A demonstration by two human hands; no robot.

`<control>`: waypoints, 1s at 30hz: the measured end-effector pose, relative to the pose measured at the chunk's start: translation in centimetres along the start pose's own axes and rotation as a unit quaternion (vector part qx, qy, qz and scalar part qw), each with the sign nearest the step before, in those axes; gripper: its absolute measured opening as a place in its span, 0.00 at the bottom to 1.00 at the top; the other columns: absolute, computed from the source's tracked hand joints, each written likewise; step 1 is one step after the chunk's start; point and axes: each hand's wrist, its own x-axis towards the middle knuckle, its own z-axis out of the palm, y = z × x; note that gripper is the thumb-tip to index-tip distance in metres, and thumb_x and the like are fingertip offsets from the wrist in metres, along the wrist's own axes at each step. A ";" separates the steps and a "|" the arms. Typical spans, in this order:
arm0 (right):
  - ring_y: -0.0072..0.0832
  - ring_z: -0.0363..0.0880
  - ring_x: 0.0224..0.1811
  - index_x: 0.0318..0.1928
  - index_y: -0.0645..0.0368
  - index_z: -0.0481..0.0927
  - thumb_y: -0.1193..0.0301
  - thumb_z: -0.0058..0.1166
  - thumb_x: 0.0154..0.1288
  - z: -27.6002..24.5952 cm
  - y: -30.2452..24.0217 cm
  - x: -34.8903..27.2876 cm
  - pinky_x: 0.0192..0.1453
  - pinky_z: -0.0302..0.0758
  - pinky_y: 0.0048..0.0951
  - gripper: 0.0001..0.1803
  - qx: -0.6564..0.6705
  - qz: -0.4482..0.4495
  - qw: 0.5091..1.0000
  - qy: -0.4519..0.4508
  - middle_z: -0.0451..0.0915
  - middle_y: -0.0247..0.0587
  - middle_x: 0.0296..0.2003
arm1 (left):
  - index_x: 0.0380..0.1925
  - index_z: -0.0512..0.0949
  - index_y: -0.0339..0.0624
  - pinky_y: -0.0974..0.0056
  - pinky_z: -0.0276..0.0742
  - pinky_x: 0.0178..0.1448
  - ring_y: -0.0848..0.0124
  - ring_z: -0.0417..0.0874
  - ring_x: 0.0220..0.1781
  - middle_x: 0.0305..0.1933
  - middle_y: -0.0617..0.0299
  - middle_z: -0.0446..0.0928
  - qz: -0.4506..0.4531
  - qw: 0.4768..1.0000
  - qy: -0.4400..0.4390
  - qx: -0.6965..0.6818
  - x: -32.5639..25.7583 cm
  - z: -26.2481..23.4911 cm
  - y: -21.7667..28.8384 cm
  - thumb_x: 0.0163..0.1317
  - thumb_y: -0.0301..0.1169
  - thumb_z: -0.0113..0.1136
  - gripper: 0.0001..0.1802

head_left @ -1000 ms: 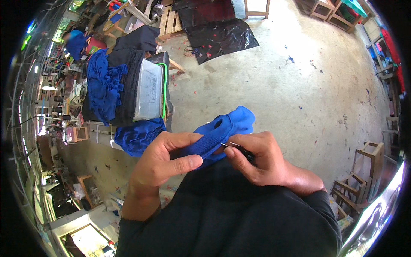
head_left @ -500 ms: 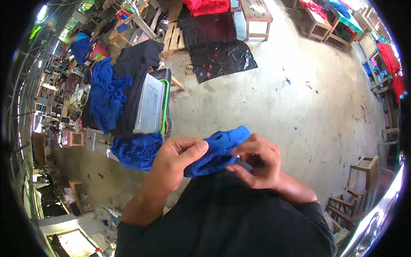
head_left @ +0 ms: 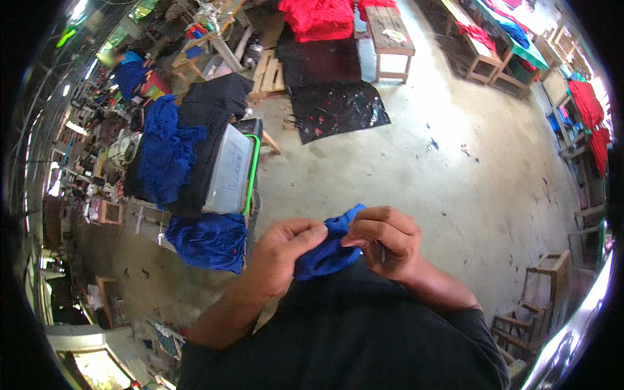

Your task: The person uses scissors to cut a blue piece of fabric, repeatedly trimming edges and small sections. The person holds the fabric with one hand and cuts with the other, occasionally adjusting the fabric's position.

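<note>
A piece of bright blue cloth is held up in front of my black shirt, bunched and folded. My left hand grips its left side, the thumb pressed on top. At the cloth's right edge, my right hand is closed with bent fingers, its thumb and fingertips pinched together against the fabric. Something small and pale shows beneath the right fingers, too small to make out. Part of the cloth is hidden behind both hands.
To the left, a table carries dark cloth, a heap of blue cloth and a clear plastic bin with a green rim. More blue fabric lies at its near end. Ahead are a black sheet, red cloth and a wooden bench.
My right hand has closed from a loose, parted shape into a pinch at the cloth's right edge. The cloth looks more bunched, and the view has shifted slightly.
</note>
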 end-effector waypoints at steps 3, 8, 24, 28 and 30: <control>0.35 0.85 0.34 0.42 0.61 0.76 0.91 0.61 0.51 0.9 -0.2 -0.3 0.34 0.81 0.30 0.18 0.044 0.055 0.997 -0.007 0.81 0.45 0.36 | 0.39 0.81 0.39 0.74 0.70 0.47 0.83 0.73 0.38 0.36 0.73 0.77 0.024 0.999 0.005 0.046 0.1 0.6 -0.4 0.76 0.35 0.54 0.12; 0.35 0.84 0.36 0.44 0.61 0.67 0.95 0.47 0.55 2.9 2.1 -4.8 0.35 0.79 0.31 0.20 0.118 0.099 0.986 -0.054 0.82 0.48 0.35 | 0.40 0.79 0.43 0.74 0.68 0.49 0.84 0.71 0.41 0.36 0.74 0.75 0.091 0.979 -0.028 0.180 1.9 -1.3 -4.7 0.78 0.37 0.52 0.11; 0.22 0.67 0.33 0.43 0.57 0.65 0.86 0.41 0.72 -1.7 0.6 -2.6 0.38 0.69 0.26 0.09 0.314 0.357 0.879 -0.043 0.70 0.36 0.33 | 0.51 0.81 0.37 0.69 0.74 0.57 0.77 0.80 0.48 0.46 0.65 0.83 -0.080 0.992 -0.081 0.046 0.1 -4.2 -6.5 0.69 0.33 0.64 0.15; 0.40 0.84 0.41 0.48 0.64 0.72 0.85 0.45 0.67 -4.5 1.8 -3.4 0.48 0.79 0.37 0.11 0.072 0.337 0.901 -0.263 0.81 0.53 0.41 | 0.53 0.79 0.35 0.64 0.74 0.60 0.70 0.81 0.53 0.49 0.59 0.83 -0.021 0.976 -0.094 0.196 1.2 -4.6 -9.2 0.70 0.35 0.61 0.17; 0.49 0.84 0.48 0.55 0.62 0.74 0.78 0.52 0.68 -3.6 1.0 -3.8 0.53 0.79 0.42 0.15 0.047 0.292 0.886 -0.356 0.83 0.53 0.44 | 0.54 0.78 0.35 0.62 0.73 0.62 0.66 0.82 0.55 0.50 0.55 0.83 0.005 0.946 -0.101 0.309 1.9 -3.8 -9.2 0.71 0.37 0.60 0.19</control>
